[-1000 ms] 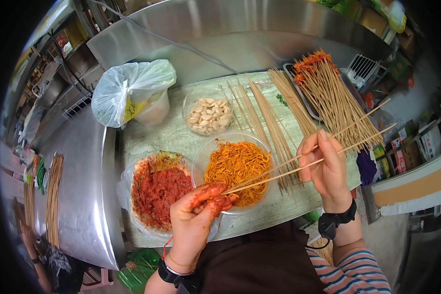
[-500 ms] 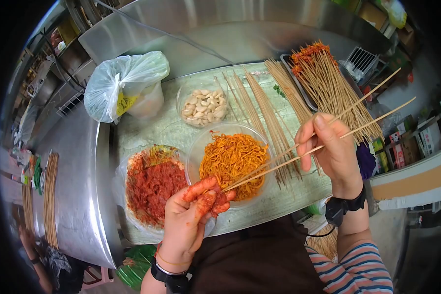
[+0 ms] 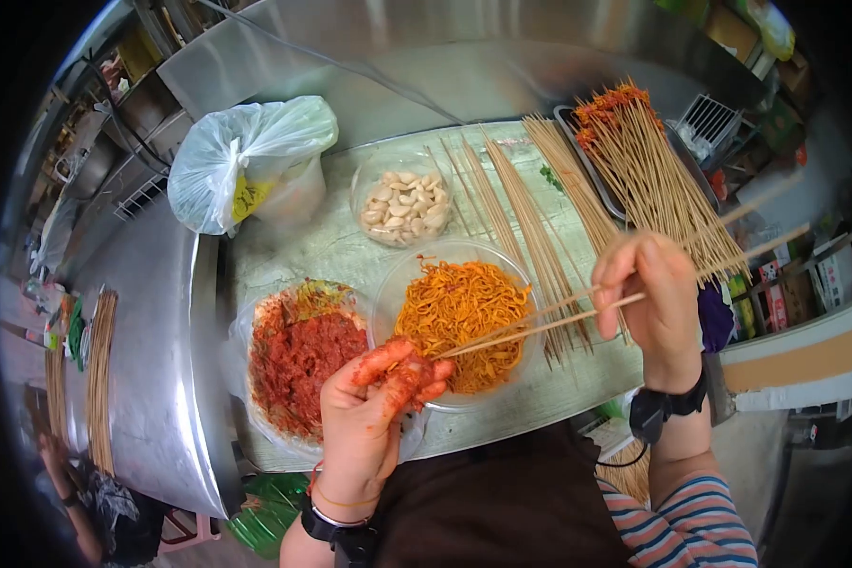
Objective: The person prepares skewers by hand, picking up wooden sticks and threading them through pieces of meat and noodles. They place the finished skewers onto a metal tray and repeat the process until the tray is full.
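Observation:
My left hand (image 3: 374, 393), its fingertips smeared red, is pinched around a small piece of red-coated meat (image 3: 414, 374), mostly hidden by the fingers. Two thin bamboo skewers (image 3: 530, 328) reach from there up to my right hand (image 3: 651, 298), which is closed on them; their rear ends are blurred. Below and left of the pinch lies a bowl of red minced or marinated meat (image 3: 303, 364), lined with a clear bag. Behind the fingers stands a clear bowl of orange-yellow shredded strips (image 3: 459, 308).
A clear tub of peeled garlic cloves (image 3: 404, 206) and a knotted plastic bag (image 3: 246, 161) stand farther back. Loose bamboo skewers (image 3: 521, 218) lie across the green board (image 3: 303, 256). At back right, a tray (image 3: 701, 175) holds filled skewers (image 3: 653, 161). Another person's hand (image 3: 52, 454) shows at lower left.
My right hand has shifted slightly right and down, and the skewers now slope less steeply. The left hand keeps its pinch at their tips. The whole view has shifted a little.

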The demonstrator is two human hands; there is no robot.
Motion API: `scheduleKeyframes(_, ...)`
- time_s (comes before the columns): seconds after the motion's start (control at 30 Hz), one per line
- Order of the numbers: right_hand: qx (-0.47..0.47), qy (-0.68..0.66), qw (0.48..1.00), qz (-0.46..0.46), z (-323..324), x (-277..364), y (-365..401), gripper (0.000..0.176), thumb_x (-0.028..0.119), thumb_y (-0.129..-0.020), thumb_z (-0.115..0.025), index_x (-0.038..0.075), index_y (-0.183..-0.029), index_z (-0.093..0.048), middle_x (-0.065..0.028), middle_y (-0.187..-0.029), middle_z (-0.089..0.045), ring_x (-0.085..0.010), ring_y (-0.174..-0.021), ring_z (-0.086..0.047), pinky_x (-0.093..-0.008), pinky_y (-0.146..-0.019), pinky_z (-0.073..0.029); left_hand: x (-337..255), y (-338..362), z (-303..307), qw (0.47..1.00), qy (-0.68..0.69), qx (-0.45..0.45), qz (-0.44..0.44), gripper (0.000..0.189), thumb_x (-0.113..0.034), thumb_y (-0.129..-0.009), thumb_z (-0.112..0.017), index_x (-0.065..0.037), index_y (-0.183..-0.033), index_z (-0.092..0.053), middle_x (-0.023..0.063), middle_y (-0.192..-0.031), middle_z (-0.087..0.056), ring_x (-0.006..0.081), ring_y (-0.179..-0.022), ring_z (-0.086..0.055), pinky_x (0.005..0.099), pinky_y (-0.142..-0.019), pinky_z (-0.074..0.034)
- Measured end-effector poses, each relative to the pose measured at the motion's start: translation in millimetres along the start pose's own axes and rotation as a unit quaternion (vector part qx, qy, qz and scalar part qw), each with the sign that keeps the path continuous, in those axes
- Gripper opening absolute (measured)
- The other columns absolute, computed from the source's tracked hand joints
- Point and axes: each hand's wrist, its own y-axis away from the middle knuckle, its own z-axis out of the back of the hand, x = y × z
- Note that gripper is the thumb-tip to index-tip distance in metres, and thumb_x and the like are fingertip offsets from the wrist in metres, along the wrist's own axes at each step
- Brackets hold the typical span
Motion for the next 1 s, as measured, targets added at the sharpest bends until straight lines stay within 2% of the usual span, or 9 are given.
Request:
scheduleKeyframes(0.07,-0.089,-0.038,0.992,0.078,-9.3,-5.8,12.2,0.039,0.024,-0.099,-0.034,-0.003,-0.079,-0.055,-0.0152,-0.071,-0.058,-0.0180,-0.047,-0.057,-0.0223,-0.045,-0.046,0.4,-4.3,1.9,0.999,-0.005,-0.025,-0.032,0.018,-0.001,-0.087,-0.056,0.003,-0.104,-0.058,0.0155,-0.092,-0.065,0.0282,-0.091,-0.065,0.0326,-0.072,-0.057)
scheduleKeyframes(0.2,-0.095,0.018,0.989,0.111,-25.1,-14.2,31.3,0.045,0.031,-0.099,-0.032,-0.004,-0.078,-0.053,-0.0176,-0.071,-0.055,-0.0186,-0.047,-0.055,-0.0240,-0.043,-0.045,-0.2,-9.6,4.4,0.992,0.097,-0.021,-0.080,0.018,0.000,-0.088,-0.054,0.004,-0.105,-0.057,0.0153,-0.096,-0.064,0.0307,-0.094,-0.063,0.0357,-0.077,-0.056)
scheduleKeyframes(0.43,-0.072,0.063,0.981,0.168,-39.6,-22.2,44.4,0.043,0.033,-0.098,-0.038,-0.003,-0.080,-0.055,-0.0169,-0.073,-0.057,-0.0201,-0.053,-0.060,-0.0292,-0.049,-0.049,3.8,-9.0,7.6,0.987,0.127,0.006,-0.095,0.024,-0.010,-0.089,-0.056,-0.001,-0.111,-0.055,0.0149,-0.109,-0.060,0.0287,-0.103,-0.059,0.0363,-0.083,-0.053)
scheduleKeyframes(0.53,-0.053,0.112,0.974,0.188,-39.1,-23.5,51.2,0.044,0.036,-0.097,-0.038,0.000,-0.082,-0.058,-0.0135,-0.076,-0.062,-0.0196,-0.057,-0.062,-0.0292,-0.053,-0.051,1.1,-8.3,0.8,0.981,0.172,-0.017,-0.088,0.018,0.001,-0.089,-0.049,0.004,-0.105,-0.057,0.0157,-0.103,-0.062,0.0316,-0.102,-0.060,0.0356,-0.080,-0.054)
scheduleKeyframes(0.7,-0.003,0.232,0.937,0.261,-40.5,-27.6,55.4,0.043,0.038,-0.097,-0.039,0.003,-0.086,-0.063,-0.0053,-0.081,-0.067,-0.0179,-0.061,-0.063,-0.0278,-0.055,-0.051,2.7,-9.2,1.6,0.980,0.184,-0.028,-0.075,0.018,0.000,-0.090,-0.048,0.004,-0.106,-0.056,0.0165,-0.104,-0.061,0.0316,-0.102,-0.060,0.0356,-0.081,-0.054)
scheduleKeyframes(0.83,0.021,0.256,0.927,0.273,-40.1,-24.1,51.3,0.041,0.035,-0.098,-0.038,0.002,-0.086,-0.059,-0.0099,-0.078,-0.064,-0.0182,-0.059,-0.063,-0.0272,-0.053,-0.050,0.9,-7.2,1.9,0.987,0.133,-0.015,-0.088,0.020,-0.003,-0.090,-0.050,0.004,-0.108,-0.055,0.0174,-0.108,-0.060,0.0291,-0.101,-0.060,0.0359,-0.081,-0.055)
scheduleKeyframes(0.9,-0.075,0.076,0.975,0.195,-44.0,-24.1,45.5,0.038,0.032,-0.099,-0.034,0.001,-0.087,-0.052,-0.0136,-0.074,-0.060,-0.0182,-0.054,-0.059,-0.0263,-0.049,-0.048,-0.8,-5.5,2.0,0.988,0.116,0.000,-0.097,0.022,-0.006,-0.090,-0.052,0.002,-0.110,-0.055,0.0173,-0.111,-0.059,0.0269,-0.101,-0.060,0.0363,-0.081,-0.054)
scheduleKeyframes(0.93,-0.075,0.077,0.975,0.196,-45.5,-24.5,41.7,0.038,0.032,-0.099,-0.034,0.001,-0.087,-0.052,-0.0136,-0.074,-0.060,-0.0182,-0.054,-0.059,-0.0263,-0.049,-0.048,-2.2,-4.6,1.8,0.988,0.115,-0.001,-0.100,0.021,-0.006,-0.090,-0.052,0.002,-0.109,-0.055,0.0171,-0.110,-0.060,0.0269,-0.100,-0.060,0.0369,-0.081,-0.054)
scheduleKeyframes(1.0,-0.117,-0.082,0.984,0.103,-46.4,-28.1,35.1,0.035,0.029,-0.100,-0.032,0.001,-0.086,-0.048,-0.0148,-0.071,-0.056,-0.0176,-0.048,-0.055,-0.0257,-0.046,-0.046,-3.1,-2.8,2.5,0.988,0.116,-0.004,-0.103,0.021,-0.006,-0.090,-0.052,0.002,-0.109,-0.056,0.0169,-0.110,-0.060,0.0270,-0.100,-0.061,0.0374,-0.081,-0.054)
